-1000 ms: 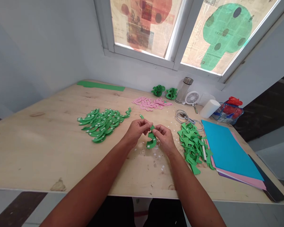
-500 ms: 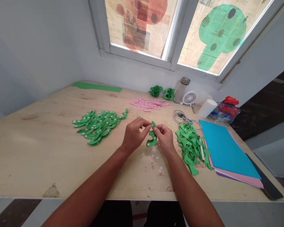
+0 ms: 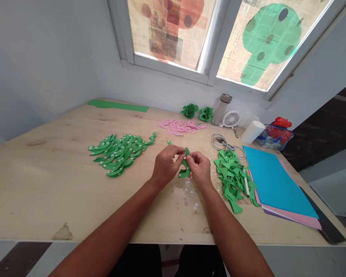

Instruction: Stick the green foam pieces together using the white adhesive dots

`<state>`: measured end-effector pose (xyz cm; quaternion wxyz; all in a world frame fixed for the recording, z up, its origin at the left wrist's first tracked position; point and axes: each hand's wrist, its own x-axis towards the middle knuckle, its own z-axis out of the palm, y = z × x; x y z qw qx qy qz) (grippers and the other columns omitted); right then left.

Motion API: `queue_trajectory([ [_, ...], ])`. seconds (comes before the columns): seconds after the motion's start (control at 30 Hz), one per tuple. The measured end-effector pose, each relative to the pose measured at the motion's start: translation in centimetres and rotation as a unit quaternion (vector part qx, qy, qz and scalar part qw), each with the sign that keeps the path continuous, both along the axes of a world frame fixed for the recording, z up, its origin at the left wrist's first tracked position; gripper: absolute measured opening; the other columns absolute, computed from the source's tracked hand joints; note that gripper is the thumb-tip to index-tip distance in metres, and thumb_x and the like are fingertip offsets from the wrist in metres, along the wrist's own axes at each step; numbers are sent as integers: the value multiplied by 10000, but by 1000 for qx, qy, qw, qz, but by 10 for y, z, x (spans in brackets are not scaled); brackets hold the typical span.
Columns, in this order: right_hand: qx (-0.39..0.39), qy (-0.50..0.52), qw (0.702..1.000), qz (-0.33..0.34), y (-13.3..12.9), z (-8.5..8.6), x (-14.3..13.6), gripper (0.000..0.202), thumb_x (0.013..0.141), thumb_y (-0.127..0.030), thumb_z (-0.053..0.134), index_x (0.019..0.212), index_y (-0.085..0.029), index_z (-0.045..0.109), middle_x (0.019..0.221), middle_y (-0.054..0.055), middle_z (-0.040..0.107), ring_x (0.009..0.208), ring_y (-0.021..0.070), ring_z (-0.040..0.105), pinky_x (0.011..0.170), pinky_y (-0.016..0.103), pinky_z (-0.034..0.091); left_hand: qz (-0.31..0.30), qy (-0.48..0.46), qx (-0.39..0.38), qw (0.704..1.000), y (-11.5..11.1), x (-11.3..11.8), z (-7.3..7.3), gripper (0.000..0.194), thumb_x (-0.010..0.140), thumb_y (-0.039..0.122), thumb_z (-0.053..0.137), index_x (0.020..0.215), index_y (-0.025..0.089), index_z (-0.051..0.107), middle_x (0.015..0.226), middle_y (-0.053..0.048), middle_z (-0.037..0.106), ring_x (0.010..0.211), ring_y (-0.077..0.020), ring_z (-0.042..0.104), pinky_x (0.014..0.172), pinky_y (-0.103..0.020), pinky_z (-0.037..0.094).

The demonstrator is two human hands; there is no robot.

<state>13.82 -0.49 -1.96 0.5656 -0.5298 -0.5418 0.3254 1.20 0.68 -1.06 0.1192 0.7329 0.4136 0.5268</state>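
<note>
A curved green paper cutout (image 3: pixel 184 172) with small white squares along it hangs upright between my hands, just above the table. My right hand (image 3: pixel 200 167) pinches its right edge between thumb and fingers. From the other side, my left hand (image 3: pixel 167 163) closes thumb and forefinger at its upper end; the exact pinch point is too small to make out. Left of my hands lies a pile of similar green cutouts (image 3: pixel 122 152) with white squares. Tiny white bits (image 3: pixel 187 189) are scattered below my hands.
Green paper scraps (image 3: pixel 232 177) with a white pen (image 3: pixel 246 184) lie to the right, beside blue sheets (image 3: pixel 276 181). Tape rolls (image 3: pixel 219 141) sit behind. Pink cutouts (image 3: pixel 181 127), green paper balls (image 3: pixel 189 110), a bottle (image 3: pixel 220 109) and a fan (image 3: pixel 231 119) stand near the wall.
My left hand has shifted slightly right and closer to the cutout, covering more of its middle. My right hand keeps its pinch in nearly the same place.
</note>
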Motion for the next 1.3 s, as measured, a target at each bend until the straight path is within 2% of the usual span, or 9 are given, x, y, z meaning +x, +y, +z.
queue_trajectory([
  [0.37, -20, 7, 1000, -2, -2, 1, -1, 197, 704, -351, 600, 686, -156, 619, 583, -6, 586, 515, 111, 486, 491, 222, 383, -1, 2, -43, 999, -1, -1, 3, 51, 785, 205, 543, 794, 203, 593, 787, -29, 662, 745, -168, 612, 661, -279, 478],
  [0.63, -34, 42, 999, 7, -2, 0, -2, 214, 688, -369, 620, 677, -155, 612, 550, -26, 549, 481, 94, 453, 467, 214, 348, 0, 19, -33, 999, -1, -1, 4, 74, 781, 178, 521, 739, 192, 580, 747, -29, 645, 714, -167, 596, 646, -278, 461],
  [0.83, -32, 60, 998, 0, 0, 0, -1, 223, 681, -380, 632, 679, -158, 614, 580, -13, 578, 506, 100, 476, 481, 216, 372, 13, 13, -38, 999, -1, 0, 3, 63, 782, 225, 550, 764, 192, 601, 761, -35, 665, 730, -172, 610, 655, -281, 466],
  [1.3, 26, -89, 995, -26, -6, 4, 0, 218, 746, -386, 561, 681, -187, 624, 596, 11, 612, 573, 142, 517, 568, 247, 414, 28, 42, -38, 998, -1, -2, 4, 154, 804, 261, 529, 767, 205, 667, 742, -41, 698, 699, -183, 613, 666, -290, 452],
])
